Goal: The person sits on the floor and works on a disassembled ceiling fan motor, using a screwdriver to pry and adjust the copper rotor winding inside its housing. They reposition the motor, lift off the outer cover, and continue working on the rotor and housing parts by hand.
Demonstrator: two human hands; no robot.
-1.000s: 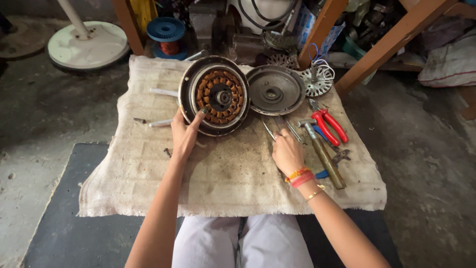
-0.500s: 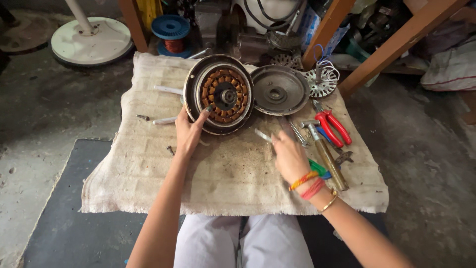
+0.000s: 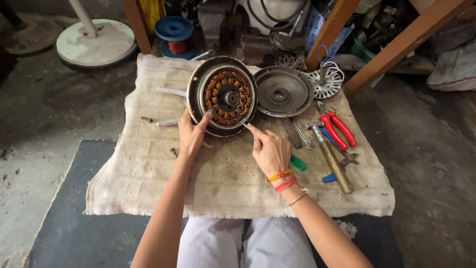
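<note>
A round fan motor with copper windings lies open on a beige cloth. My left hand rests on its near rim, fingers spread against the metal housing. My right hand is shut on a screwdriver with a green handle, whose thin tip points at the motor's lower right edge. The motor's round metal cover lies just right of it.
Right of my hand lie red-handled pliers, a hammer, a wrench and a blue-handled tool. A white rotor with wires sits beyond. A fan base, a blue wire spool and wooden legs crowd the back.
My right hand lifted the screwdriver from the tool pile and carried it left to the motor's rim. My left hand stayed on the motor.
</note>
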